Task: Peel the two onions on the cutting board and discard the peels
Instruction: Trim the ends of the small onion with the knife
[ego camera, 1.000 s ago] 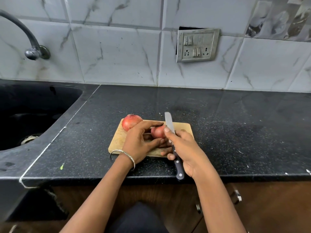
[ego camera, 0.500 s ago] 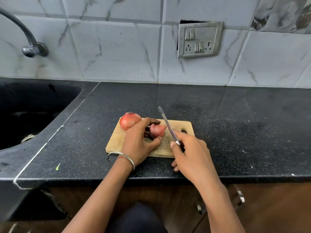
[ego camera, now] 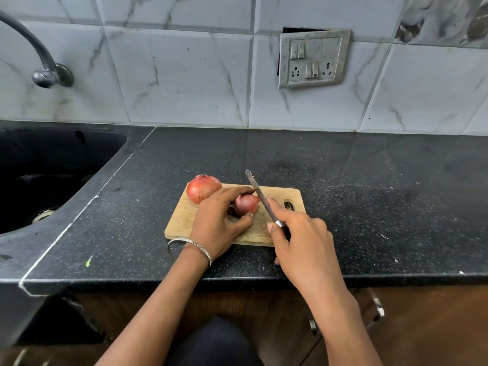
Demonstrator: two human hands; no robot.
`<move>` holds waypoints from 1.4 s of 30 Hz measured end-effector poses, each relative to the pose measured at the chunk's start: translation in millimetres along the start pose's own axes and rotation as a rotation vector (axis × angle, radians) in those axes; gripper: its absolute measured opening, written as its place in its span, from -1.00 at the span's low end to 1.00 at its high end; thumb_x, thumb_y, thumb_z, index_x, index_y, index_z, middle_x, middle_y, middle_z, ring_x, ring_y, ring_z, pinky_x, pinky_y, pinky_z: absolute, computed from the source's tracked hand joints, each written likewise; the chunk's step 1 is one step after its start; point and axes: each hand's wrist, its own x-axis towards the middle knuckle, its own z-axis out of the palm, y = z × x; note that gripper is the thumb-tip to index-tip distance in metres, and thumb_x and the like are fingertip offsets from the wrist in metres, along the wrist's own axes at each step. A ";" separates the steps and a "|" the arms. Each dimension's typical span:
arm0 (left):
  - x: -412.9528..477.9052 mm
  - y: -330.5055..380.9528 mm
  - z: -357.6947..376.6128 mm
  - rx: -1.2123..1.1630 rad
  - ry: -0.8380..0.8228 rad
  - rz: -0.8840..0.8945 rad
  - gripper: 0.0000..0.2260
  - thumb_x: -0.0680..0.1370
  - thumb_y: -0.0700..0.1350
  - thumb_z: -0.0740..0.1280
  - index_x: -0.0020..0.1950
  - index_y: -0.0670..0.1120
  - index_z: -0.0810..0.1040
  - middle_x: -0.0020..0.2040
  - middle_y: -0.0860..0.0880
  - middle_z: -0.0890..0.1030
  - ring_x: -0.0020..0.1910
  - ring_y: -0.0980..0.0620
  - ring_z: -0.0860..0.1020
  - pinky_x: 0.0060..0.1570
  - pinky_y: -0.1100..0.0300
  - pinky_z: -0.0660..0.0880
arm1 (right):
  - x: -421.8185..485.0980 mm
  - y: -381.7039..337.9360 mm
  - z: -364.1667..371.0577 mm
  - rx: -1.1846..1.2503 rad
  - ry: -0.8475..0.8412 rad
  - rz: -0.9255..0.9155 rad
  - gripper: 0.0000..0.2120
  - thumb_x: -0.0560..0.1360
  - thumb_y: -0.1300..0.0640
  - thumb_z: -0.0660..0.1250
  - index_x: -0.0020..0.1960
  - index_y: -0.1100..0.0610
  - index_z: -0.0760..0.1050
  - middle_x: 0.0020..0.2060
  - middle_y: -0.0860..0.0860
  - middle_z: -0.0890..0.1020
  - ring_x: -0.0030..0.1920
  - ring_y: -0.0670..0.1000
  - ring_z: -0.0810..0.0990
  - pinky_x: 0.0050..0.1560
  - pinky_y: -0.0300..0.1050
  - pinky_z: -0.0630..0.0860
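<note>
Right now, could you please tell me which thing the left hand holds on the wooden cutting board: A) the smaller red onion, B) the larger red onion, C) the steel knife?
A: the left hand curls round the smaller red onion; the right hand holds the steel knife, and the larger round red onion lies at the wooden cutting board's far-left corner.
</note>
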 end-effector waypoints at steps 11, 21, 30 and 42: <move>-1.2 2.0 1.3 -0.080 -0.009 -0.020 -0.61 0.39 -0.13 0.45 0.21 0.03 0.59 0.05 0.14 0.66 -0.02 0.15 0.65 0.02 0.06 0.63 | -3.3 0.5 -5.3 -0.050 -0.005 -0.024 -0.55 0.65 -0.07 0.22 0.50 -0.34 0.28 -0.01 -0.01 0.69 -0.02 0.14 0.66 0.12 0.08 0.56; -0.4 -0.1 1.0 -0.072 -0.019 -0.018 -0.59 0.39 -0.22 0.49 0.21 0.04 0.63 0.05 0.15 0.68 0.00 0.17 0.65 0.06 0.08 0.63 | 0.5 -0.4 -8.7 -0.104 -0.046 -0.021 -0.56 0.67 -0.05 0.20 0.51 -0.32 0.29 0.12 0.00 0.65 0.17 0.16 0.56 0.09 0.03 0.49; 0.2 -0.8 2.5 -0.055 0.013 -0.037 -0.60 0.35 -0.09 0.46 0.19 0.05 0.66 -0.03 0.19 0.70 -0.07 0.17 0.66 0.01 0.07 0.64 | 17.3 -8.4 0.9 -0.175 -0.029 -0.039 -0.54 0.68 -0.03 0.16 0.54 -0.31 0.23 0.16 0.00 0.61 0.13 0.13 0.53 -0.05 -0.05 0.38; -0.1 1.6 1.9 -0.037 0.014 -0.045 -0.58 0.32 -0.07 0.47 0.18 0.06 0.69 -0.05 0.21 0.70 -0.06 0.23 0.66 0.02 0.08 0.64 | 28.1 -14.7 -2.2 -0.159 -0.060 -0.023 -0.55 0.69 0.03 0.18 0.55 -0.21 0.30 0.18 0.11 0.59 0.19 0.22 0.54 0.09 0.03 0.46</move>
